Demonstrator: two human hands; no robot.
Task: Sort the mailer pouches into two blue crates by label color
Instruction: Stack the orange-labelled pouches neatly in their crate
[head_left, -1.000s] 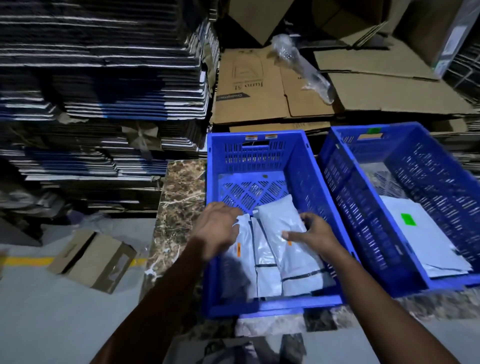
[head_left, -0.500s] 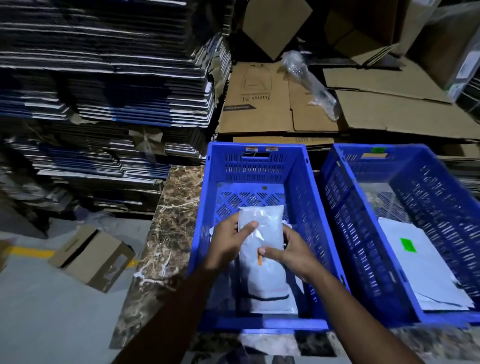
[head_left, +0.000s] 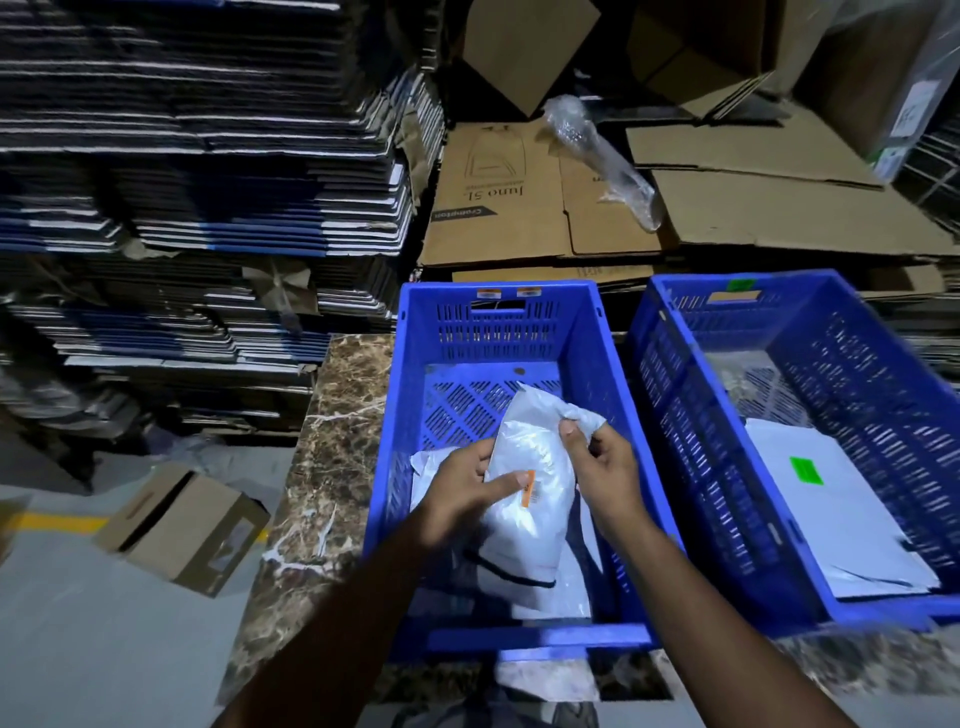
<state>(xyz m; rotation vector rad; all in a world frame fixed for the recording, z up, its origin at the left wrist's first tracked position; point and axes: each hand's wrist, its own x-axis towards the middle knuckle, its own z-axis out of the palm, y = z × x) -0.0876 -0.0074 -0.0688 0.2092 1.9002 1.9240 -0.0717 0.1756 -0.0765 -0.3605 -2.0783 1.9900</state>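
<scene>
Two blue crates stand side by side on a marble slab. Inside the left crate (head_left: 498, 301) I hold a white mailer pouch (head_left: 535, 467) with an orange label, tilted up over other white pouches (head_left: 431, 462). My left hand (head_left: 467, 493) grips its left edge, one finger lying beside the orange label. My right hand (head_left: 602, 467) pinches the pouch's crumpled upper right corner. The right crate (head_left: 737, 291) holds white pouches (head_left: 810, 519); the top one bears a green label. A green tag marks that crate's far rim, orange tags mark the left crate's far rim.
The marble slab (head_left: 337, 441) shows left of the crates. Tall stacks of flattened cartons (head_left: 197, 156) rise at the left, flat brown cardboard (head_left: 519, 208) with a bubble-wrap roll (head_left: 597, 156) lies behind. A small cardboard box (head_left: 182, 525) sits on the grey floor at the left.
The pouch has been lifted and tilted up inside the left crate. My right hand moved from its lower edge to its upper right corner, crumpling it. The view shifted slightly.
</scene>
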